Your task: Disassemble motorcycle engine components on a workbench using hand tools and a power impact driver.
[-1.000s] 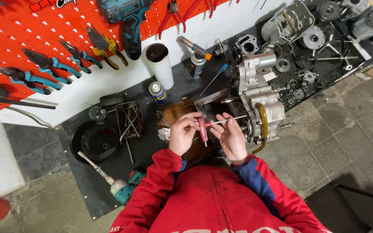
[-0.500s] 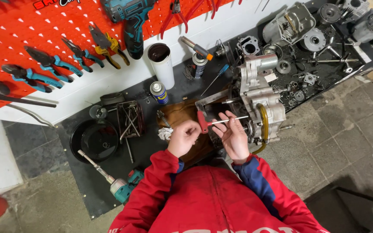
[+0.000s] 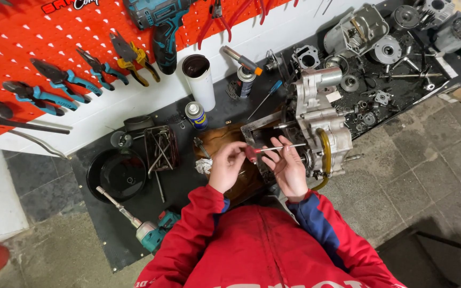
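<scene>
Right in front of the engine case point(image 3: 320, 125), on the black mat point(image 3: 188, 186), we've got both hands point(image 3: 257, 168) up around a screwdriver point(image 3: 265, 151) with a red handle. Our left hand point(image 3: 226, 166) has its fingers curled shut around that red handle, just to the near left of the engine case. Our right hand point(image 3: 288, 169) is closer to the case, fingers loosely bent, with the tips pinching the thin metal shaft, so it's not fully closed. The shaft runs level, and its tip ends right at the case's side; we can't tell if it's actually touching. A yellow hose point(image 3: 326, 154) loops down the near face of the engine case. Left of the case sits a brown wooden block point(image 3: 225, 141), then a small spray can point(image 3: 195, 115) and a tall white tube point(image 3: 200, 81) further back. Well left of the case there's a round black pan point(image 3: 114, 173), and a teal drill point(image 3: 153, 233) lies near it.
</scene>
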